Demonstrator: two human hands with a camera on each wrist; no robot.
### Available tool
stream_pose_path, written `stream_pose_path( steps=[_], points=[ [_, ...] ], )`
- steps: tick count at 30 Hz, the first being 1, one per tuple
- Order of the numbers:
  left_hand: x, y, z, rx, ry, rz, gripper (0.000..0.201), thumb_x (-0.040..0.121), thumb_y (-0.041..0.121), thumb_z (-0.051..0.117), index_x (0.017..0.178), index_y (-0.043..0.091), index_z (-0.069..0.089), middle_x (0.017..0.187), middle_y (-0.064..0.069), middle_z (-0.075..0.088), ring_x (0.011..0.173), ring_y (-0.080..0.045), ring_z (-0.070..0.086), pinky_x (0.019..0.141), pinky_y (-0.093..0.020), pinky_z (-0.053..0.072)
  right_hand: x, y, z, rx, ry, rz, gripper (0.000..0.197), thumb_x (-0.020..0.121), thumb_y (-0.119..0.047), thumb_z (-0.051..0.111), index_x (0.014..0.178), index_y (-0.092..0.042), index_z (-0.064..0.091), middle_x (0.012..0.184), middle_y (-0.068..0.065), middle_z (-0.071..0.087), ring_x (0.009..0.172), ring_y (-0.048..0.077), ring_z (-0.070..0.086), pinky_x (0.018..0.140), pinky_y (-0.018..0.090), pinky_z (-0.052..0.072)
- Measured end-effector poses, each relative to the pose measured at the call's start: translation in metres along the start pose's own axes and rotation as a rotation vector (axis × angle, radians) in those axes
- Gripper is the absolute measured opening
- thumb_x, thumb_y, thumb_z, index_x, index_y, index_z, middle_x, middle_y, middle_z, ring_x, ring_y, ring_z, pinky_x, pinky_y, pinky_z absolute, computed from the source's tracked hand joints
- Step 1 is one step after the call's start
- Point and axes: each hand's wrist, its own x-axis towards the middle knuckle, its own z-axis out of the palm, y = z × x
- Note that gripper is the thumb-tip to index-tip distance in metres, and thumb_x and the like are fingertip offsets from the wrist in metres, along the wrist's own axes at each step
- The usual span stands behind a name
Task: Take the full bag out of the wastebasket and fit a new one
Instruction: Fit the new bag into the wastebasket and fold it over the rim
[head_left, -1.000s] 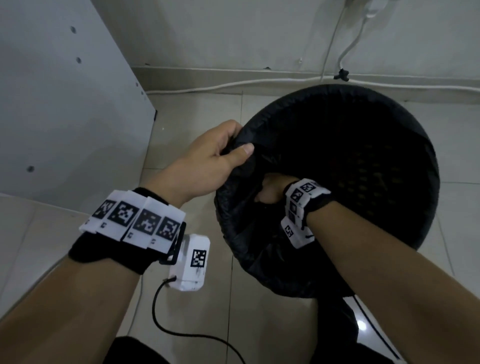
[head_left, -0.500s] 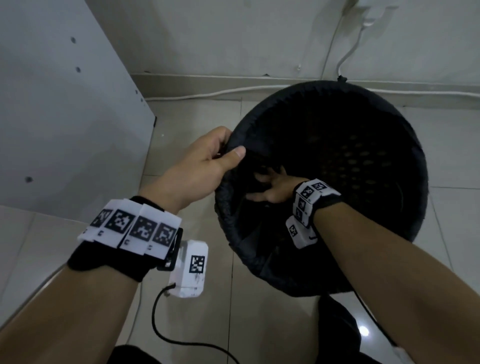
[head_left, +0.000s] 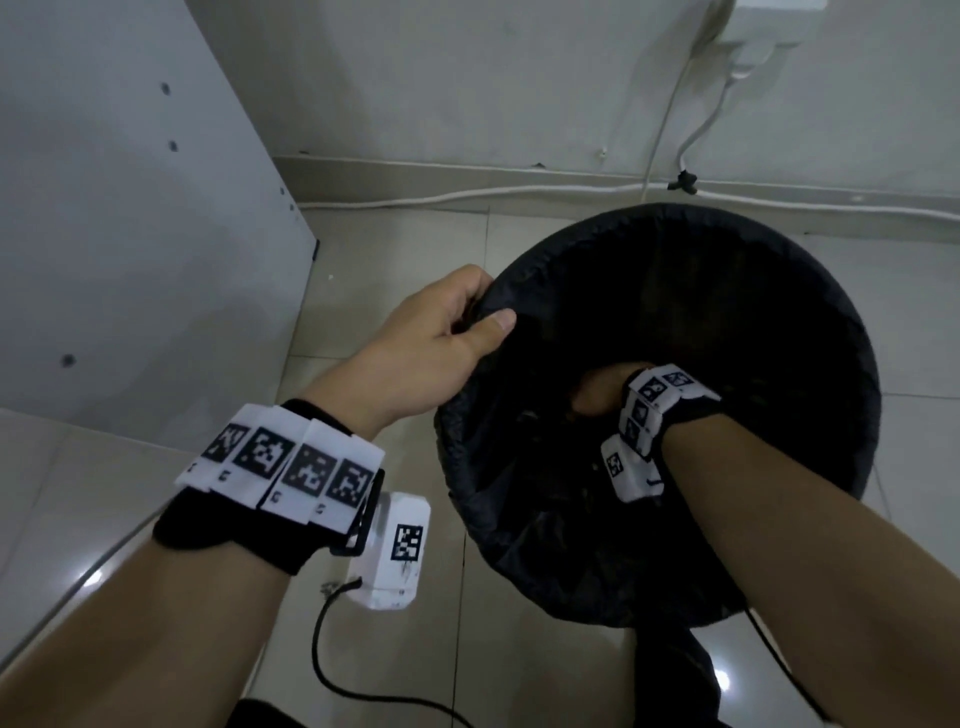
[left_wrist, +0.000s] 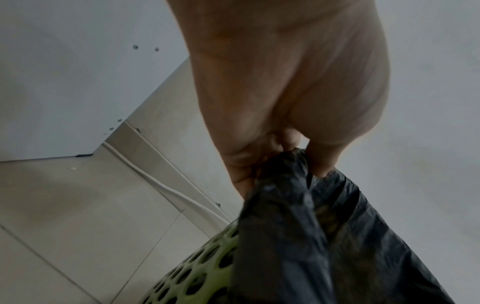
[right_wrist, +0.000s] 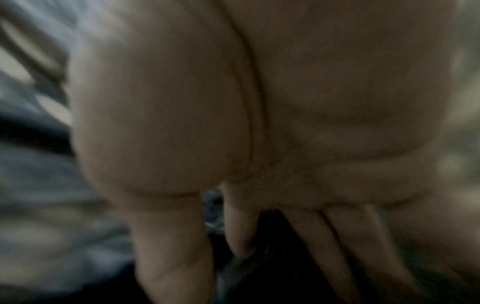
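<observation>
A round wastebasket (left_wrist: 197, 275) with green perforated walls stands on the tiled floor. A black bag (head_left: 727, 291) lines it and wraps over its rim. My left hand (head_left: 478, 317) pinches a fold of the bag's edge at the left side of the rim, thumb on top; the left wrist view shows the same pinch (left_wrist: 293, 156). My right hand (head_left: 597, 395) is down inside the basket. In the blurred right wrist view its fingers (right_wrist: 337, 246) point straight down against the dark plastic (right_wrist: 259, 277). The basket's bottom is hidden in shadow.
A white cabinet panel (head_left: 130, 234) stands close on the left. A white cable (head_left: 467, 195) runs along the skirting behind the basket, up to a wall plug (head_left: 753, 47). A black cable (head_left: 332, 670) hangs from my left wrist camera. Open floor tiles (head_left: 395, 244) lie between cabinet and basket.
My right hand went from a fist near the bag's left edge to spread fingers, then deeper into the basket. My left hand kept its pinch on the bag edge.
</observation>
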Motion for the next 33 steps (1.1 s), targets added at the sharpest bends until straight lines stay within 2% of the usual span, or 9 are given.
stream_pose_path(
  steps=[4, 8, 10, 13, 16, 19, 23, 26, 33],
  points=[
    [0.003, -0.006, -0.009, -0.08, 0.089, -0.092, 0.022, 0.087, 0.036, 0.054, 0.085, 0.015, 0.051, 0.079, -0.004, 0.053, 0.075, -0.017, 0.05, 0.071, -0.035, 0.039, -0.048, -0.025, -0.052, 0.069, 0.078, -0.123, 0.038, 0.091, -0.035, 0.059, 0.121, -0.013, 0.068, 0.124, 0.01, 0.066, 0.11, 0.032, 0.062, 0.093, 0.039, 0.051],
    [0.002, -0.02, -0.031, -0.294, 0.242, -0.277, 0.03, 0.1, 0.025, 0.054, 0.107, -0.004, 0.054, 0.099, -0.014, 0.063, 0.093, -0.024, 0.061, 0.088, -0.043, 0.049, -0.113, -0.036, -0.093, 0.381, 0.166, -0.217, 0.017, 0.096, -0.031, 0.059, 0.105, -0.024, 0.072, 0.099, 0.003, 0.074, 0.087, 0.03, 0.073, 0.074, 0.044, 0.062],
    [0.0, -0.026, -0.044, -0.404, 0.325, -0.335, 0.018, 0.104, 0.019, 0.049, 0.097, 0.005, 0.058, 0.093, -0.008, 0.07, 0.091, -0.023, 0.066, 0.086, -0.038, 0.054, -0.141, -0.033, -0.106, 0.584, 0.281, -0.261, 0.015, 0.098, -0.033, 0.057, 0.099, -0.023, 0.069, 0.093, 0.002, 0.075, 0.081, 0.024, 0.073, 0.074, 0.04, 0.062],
    [-0.003, -0.033, -0.064, -0.505, 0.442, -0.379, 0.015, 0.103, 0.02, 0.049, 0.093, 0.013, 0.057, 0.096, -0.007, 0.07, 0.098, -0.027, 0.065, 0.088, -0.04, 0.054, -0.17, -0.014, -0.106, 0.935, 0.555, -0.269, 0.023, 0.098, -0.03, 0.057, 0.088, -0.013, 0.068, 0.078, 0.009, 0.071, 0.062, 0.023, 0.064, 0.058, 0.031, 0.055],
    [-0.009, -0.042, -0.079, -0.594, 0.533, -0.401, 0.014, 0.103, 0.019, 0.049, 0.093, 0.013, 0.056, 0.108, -0.011, 0.068, 0.104, -0.027, 0.064, 0.086, -0.038, 0.055, -0.165, 0.01, -0.074, 1.148, 0.773, -0.11, 0.03, 0.094, -0.038, 0.061, 0.079, -0.012, 0.064, 0.071, 0.013, 0.064, 0.051, 0.022, 0.052, 0.049, 0.028, 0.045],
    [-0.013, -0.057, -0.089, -0.675, 0.583, -0.415, 0.023, 0.103, 0.021, 0.051, 0.118, 0.005, 0.058, 0.125, -0.013, 0.067, 0.105, -0.023, 0.067, 0.077, -0.033, 0.057, -0.14, 0.005, -0.026, 1.287, 0.623, 0.035, 0.049, 0.09, -0.055, 0.062, 0.103, -0.008, 0.061, 0.086, 0.013, 0.07, 0.057, 0.026, 0.066, 0.05, 0.032, 0.054],
    [-0.014, -0.067, -0.095, -0.756, 0.59, -0.404, 0.041, 0.102, 0.025, 0.053, 0.137, 0.004, 0.053, 0.124, -0.008, 0.07, 0.104, -0.019, 0.07, 0.068, -0.027, 0.06, -0.115, -0.034, 0.011, 1.643, 0.278, -0.139, 0.052, 0.095, -0.047, 0.06, 0.12, -0.002, 0.06, 0.107, 0.021, 0.071, 0.08, 0.039, 0.075, 0.066, 0.044, 0.062],
    [-0.015, -0.073, -0.099, -0.8, 0.605, -0.39, 0.041, 0.1, 0.027, 0.056, 0.135, 0.004, 0.054, 0.116, -0.005, 0.074, 0.101, -0.017, 0.073, 0.068, -0.028, 0.06, -0.102, -0.05, 0.006, 1.868, 0.318, -0.224, 0.047, 0.098, -0.036, 0.059, 0.118, 0.006, 0.057, 0.109, 0.027, 0.07, 0.082, 0.041, 0.074, 0.071, 0.046, 0.062],
    [-0.002, -0.077, -0.096, -0.8, 0.649, -0.355, 0.037, 0.099, 0.027, 0.058, 0.13, 0.008, 0.054, 0.115, -0.008, 0.073, 0.11, -0.023, 0.07, 0.072, -0.032, 0.06, -0.079, -0.047, -0.023, 1.91, 0.407, -0.22, 0.048, 0.097, -0.035, 0.061, 0.119, 0.008, 0.057, 0.113, 0.023, 0.07, 0.081, 0.035, 0.075, 0.064, 0.039, 0.06]
  ],
)
